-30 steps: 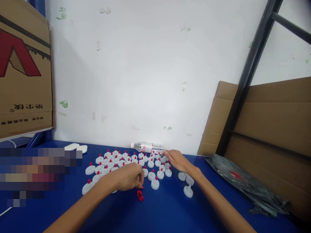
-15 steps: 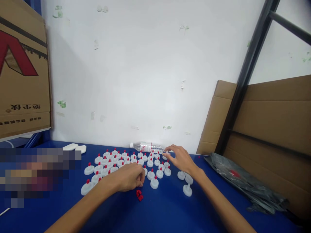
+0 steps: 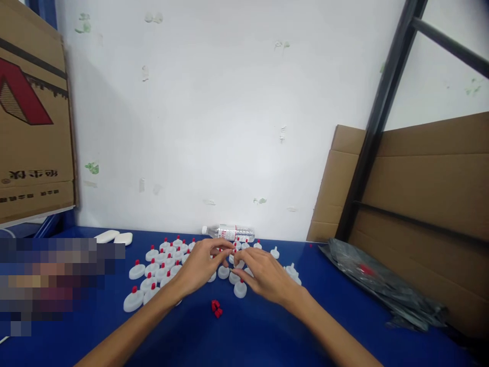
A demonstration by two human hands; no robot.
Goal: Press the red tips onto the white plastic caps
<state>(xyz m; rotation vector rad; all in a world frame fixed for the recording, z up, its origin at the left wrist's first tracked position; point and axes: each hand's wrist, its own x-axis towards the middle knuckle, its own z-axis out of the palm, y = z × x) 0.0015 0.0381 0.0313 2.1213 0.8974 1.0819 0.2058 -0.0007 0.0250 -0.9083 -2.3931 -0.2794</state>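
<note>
My left hand (image 3: 204,262) and my right hand (image 3: 265,275) meet over the middle of the blue table, fingertips bent inward close together. Both look pinched, and whatever lies between the fingers is too small and covered to make out. Around and behind them stand many round white caps with spouts, most topped by a small red tip, such as a white cap (image 3: 133,302) at the left. One white cap without a red tip (image 3: 275,253) stands behind my right hand, and more bare caps (image 3: 292,272) sit beside it. Loose red tips (image 3: 216,308) lie in front of my hands.
A clear plastic bottle (image 3: 229,232) lies along the wall. White oval objects (image 3: 123,238) rest at the back left, near a blurred-out patch. Grey plastic bags (image 3: 382,285) lie on the right beside a dark metal frame (image 3: 376,127) and cardboard (image 3: 428,204). A printed carton (image 3: 34,153) stands left.
My right hand has come from the back right of the caps toward the middle. My left hand has risen slightly from near the loose red tips, and the hands now meet.
</note>
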